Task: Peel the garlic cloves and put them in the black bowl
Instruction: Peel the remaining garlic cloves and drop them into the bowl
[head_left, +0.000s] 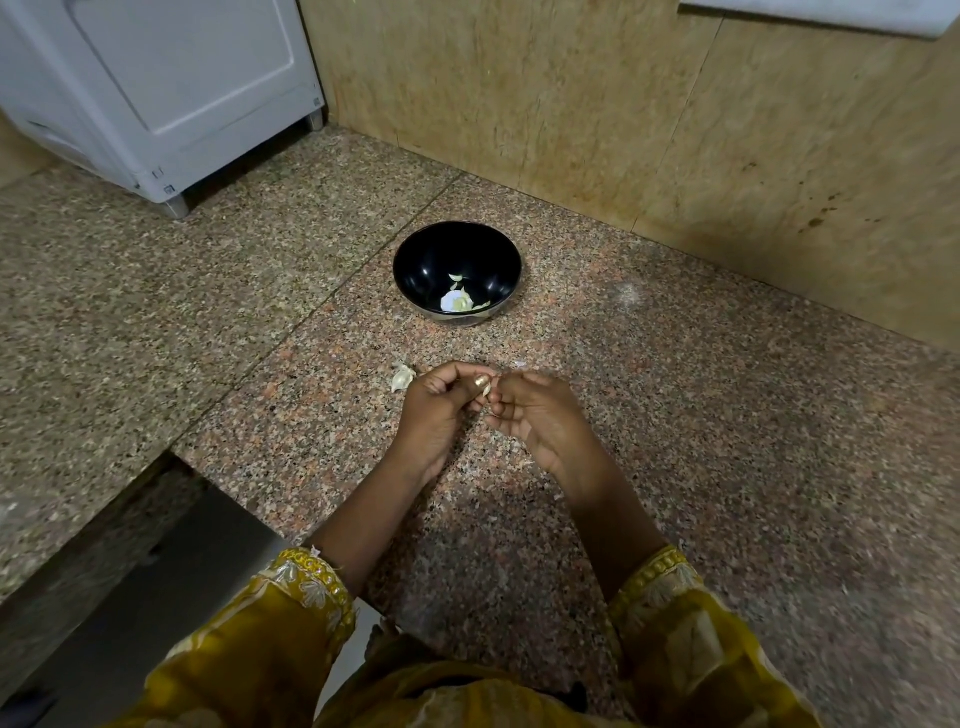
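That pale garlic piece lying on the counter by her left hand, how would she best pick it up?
Probably from straight above, pinching the garlic piece across its narrow width: it lies flat on the counter, small and curved. The left hand is nearest, though it now pinches a clove.

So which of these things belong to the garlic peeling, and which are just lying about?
Part of the job: garlic clove pinched between left hand and right hand; black bowl, pale garlic pieces inside it; a garlic bit on the counter beside the left hand, clove or skin unclear.
Just lying about: white appliance at the back left; tiled wall.
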